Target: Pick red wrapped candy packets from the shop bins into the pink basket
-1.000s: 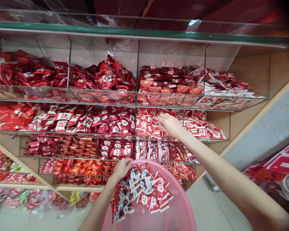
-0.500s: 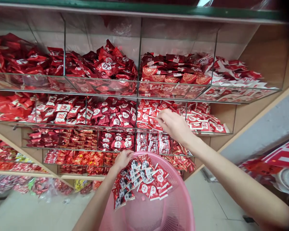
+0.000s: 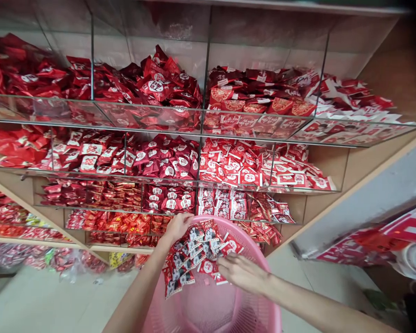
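Just now the left hand (image 3: 178, 229) grips a fanned bunch of red sachets (image 3: 197, 256) at its top, while the flat right hand (image 3: 241, 273) touches its lower edge, above a pink basket (image 3: 265, 259). They look light, soft and slippery, best held as a bunch.

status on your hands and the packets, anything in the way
Left hand gripping top of packet bunch. Right hand on its lower edge, over pink plastic basket. Clear-walled bins of red packets behind basket, not blocking.
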A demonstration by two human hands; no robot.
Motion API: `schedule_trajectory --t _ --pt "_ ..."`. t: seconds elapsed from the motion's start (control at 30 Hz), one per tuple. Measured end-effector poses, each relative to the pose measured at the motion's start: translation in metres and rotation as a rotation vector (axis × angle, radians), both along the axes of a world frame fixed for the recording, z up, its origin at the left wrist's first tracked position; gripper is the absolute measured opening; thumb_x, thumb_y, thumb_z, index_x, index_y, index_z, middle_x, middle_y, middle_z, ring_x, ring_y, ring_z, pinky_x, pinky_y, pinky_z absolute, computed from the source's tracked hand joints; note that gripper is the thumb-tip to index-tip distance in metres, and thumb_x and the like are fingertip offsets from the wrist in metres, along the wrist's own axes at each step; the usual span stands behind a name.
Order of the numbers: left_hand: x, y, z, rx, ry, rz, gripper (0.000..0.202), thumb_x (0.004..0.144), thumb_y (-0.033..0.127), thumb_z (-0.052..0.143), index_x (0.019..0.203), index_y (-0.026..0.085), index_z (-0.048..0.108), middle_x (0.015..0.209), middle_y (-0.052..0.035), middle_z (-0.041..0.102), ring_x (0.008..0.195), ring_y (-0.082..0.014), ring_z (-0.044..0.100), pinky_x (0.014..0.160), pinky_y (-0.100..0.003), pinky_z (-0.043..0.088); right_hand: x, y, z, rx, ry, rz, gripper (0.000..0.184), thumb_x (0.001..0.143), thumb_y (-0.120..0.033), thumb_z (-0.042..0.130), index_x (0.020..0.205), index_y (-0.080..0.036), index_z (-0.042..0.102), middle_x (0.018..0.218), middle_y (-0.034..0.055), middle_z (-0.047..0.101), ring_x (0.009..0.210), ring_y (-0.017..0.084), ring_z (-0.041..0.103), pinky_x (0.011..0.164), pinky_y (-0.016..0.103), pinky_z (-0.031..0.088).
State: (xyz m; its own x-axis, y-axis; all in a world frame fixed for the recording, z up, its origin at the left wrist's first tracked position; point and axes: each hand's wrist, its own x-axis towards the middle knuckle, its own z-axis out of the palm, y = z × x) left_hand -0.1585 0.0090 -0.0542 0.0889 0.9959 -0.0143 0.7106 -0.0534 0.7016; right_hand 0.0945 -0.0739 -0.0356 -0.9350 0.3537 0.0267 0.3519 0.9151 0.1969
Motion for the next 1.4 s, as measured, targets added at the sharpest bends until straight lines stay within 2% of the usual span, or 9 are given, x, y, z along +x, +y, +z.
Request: schedule_trajectory --t 0.2,0.4,0.5,0.63,0.73,0.93,1.13,1.27,1.4 --pt "-0.001 0.000 0.000 -0.019 0.025 0.011 0.040 0.085 0.043 0.042 0.111 0.022 0.065 0.110 -0.0057 0.067 0.100 -0.0198 0.061 0.086 -0.026 0.043 -0.008 -0.005 -0.026 0.031 -0.011 -0.142 0.005 0.079 -0.010 0.058 0.080 -0.014 0.061 0.078 0.0042 0.063 0.076 0.019 0.059 0.066 0.033 0.045" --pt "0.000 0.000 0.001 -0.014 0.040 0.015 0.039 0.085 0.041 0.042 0.110 0.023 0.066 0.110 -0.0049 0.067 0.100 -0.0195 0.061 0.085 -0.026 0.043 -0.030 -0.011 -0.029 -0.023 0.005 -0.172 0.019 0.080 -0.033 0.060 0.083 -0.014 0.063 0.082 0.0060 0.063 0.080 0.021 0.057 0.068 0.036 0.046" --pt "0.000 0.000 0.002 -0.008 0.048 0.012 0.039 0.085 0.041 0.042 0.110 0.023 0.066 0.110 -0.0058 0.067 0.100 -0.0203 0.061 0.085 -0.026 0.043 -0.046 -0.010 -0.038 -0.006 -0.007 -0.142 0.017 0.083 -0.031 0.056 0.079 -0.016 0.064 0.079 0.0055 0.063 0.078 0.021 0.056 0.064 0.035 0.046" --pt "0.001 -0.001 0.004 -0.016 0.057 0.018 0.039 0.085 0.042 0.043 0.110 0.024 0.066 0.110 -0.0054 0.068 0.101 -0.0204 0.061 0.084 -0.026 0.044 -0.061 -0.014 -0.055 0.063 -0.107 -0.153 0.009 0.079 -0.018 0.060 0.073 -0.016 0.067 0.077 0.0068 0.065 0.079 0.021 0.055 0.065 0.035 0.046" --pt "0.000 -0.001 0.004 -0.027 0.061 0.016 0.038 0.085 0.042 0.042 0.110 0.024 0.066 0.110 -0.0046 0.068 0.101 -0.0194 0.061 0.085 -0.025 0.043 -0.068 -0.022 -0.060 0.081 -0.154 -0.135 0.006 0.075 -0.016 0.063 0.073 -0.015 0.069 0.079 0.0083 0.066 0.080 0.022 0.056 0.066 0.035 0.046" --pt "-0.001 0.000 0.000 0.002 0.055 -0.005 0.040 0.086 0.042 0.041 0.111 0.024 0.066 0.109 -0.0047 0.068 0.100 -0.0191 0.061 0.085 -0.024 0.043 -0.090 -0.035 -0.061 0.007 -0.328 -0.102 0.012 0.076 -0.018 0.061 0.080 -0.015 0.072 0.082 0.0092 0.069 0.084 0.024 0.058 0.074 0.039 0.045" --pt "-0.001 0.000 0.001 0.002 0.062 -0.005 0.040 0.086 0.042 0.041 0.111 0.024 0.066 0.110 -0.0048 0.068 0.100 -0.0194 0.062 0.083 -0.024 0.043 -0.107 -0.034 -0.061 -0.054 -0.422 -0.232 0.016 0.077 -0.013 0.057 0.087 -0.013 0.071 0.088 0.0113 0.068 0.090 0.026 0.057 0.072 0.040 0.044" --pt "0.000 -0.001 0.004 -0.012 0.069 -0.006 0.039 0.086 0.040 0.041 0.111 0.023 0.065 0.109 -0.0061 0.068 0.098 -0.0206 0.062 0.081 -0.026 0.044 -0.097 -0.026 -0.040 -0.066 -0.310 -0.274 0.020 0.081 -0.010 0.051 0.094 -0.010 0.067 0.094 0.0123 0.066 0.089 0.024 0.058 0.070 0.037 0.046" --pt "0.001 -0.001 0.006 -0.026 0.062 0.017 0.039 0.086 0.041 0.041 0.111 0.023 0.066 0.109 -0.0061 0.068 0.097 -0.0207 0.062 0.079 -0.025 0.044 -0.068 -0.021 -0.015 -0.250 -0.173 -0.314 0.026 0.082 -0.022 0.057 0.105 -0.012 0.060 0.100 0.0106 0.065 0.095 0.023 0.059 0.079 0.037 0.048"
